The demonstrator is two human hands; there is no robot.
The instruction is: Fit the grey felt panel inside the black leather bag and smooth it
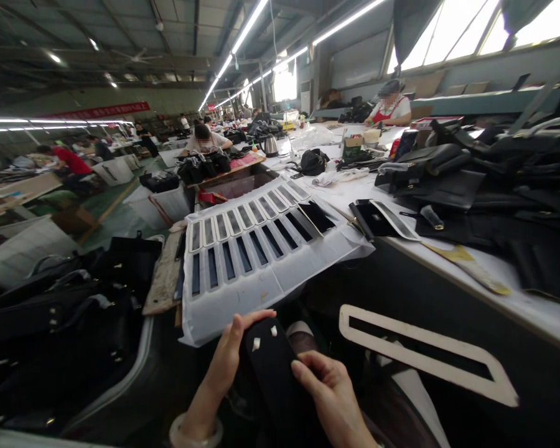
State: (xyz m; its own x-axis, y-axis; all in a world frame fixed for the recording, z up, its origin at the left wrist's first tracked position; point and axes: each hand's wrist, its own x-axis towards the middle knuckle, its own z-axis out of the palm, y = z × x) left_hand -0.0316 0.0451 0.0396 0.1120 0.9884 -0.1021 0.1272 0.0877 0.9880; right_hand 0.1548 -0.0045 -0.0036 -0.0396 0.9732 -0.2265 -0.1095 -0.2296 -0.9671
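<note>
Head camera: the black panel [273,386] is hanging between the two hands, low in front of the person and just short of the white sheet [240,306]. The right hand [329,382] is pinching its right edge, thumb on top and fingers bent beneath. The left hand [226,351] is lying along the far left edge, its thumb sticking up and a finger reaching across the rounded end; part of it is disappearing behind the panel, so I cannot tell whether it is gripping or only steadying. Two white tabs [256,343] are showing on the upper face near that end.

The panel is probably weighing little and bending under pressure, more like soft leather or cloth over a backing than board. Its matt face is suggesting decent grip. The long edges are offering the safest hold, one hand to each side, while the tabs are looking small enough to catch or peel under a careless thumb.

A pale frame [415,358] with a long slot is lying to the right, apart from both hands. Beyond, dark strips [228,260] are lining the sheet, and black bags [74,311] are crowding the left
</note>
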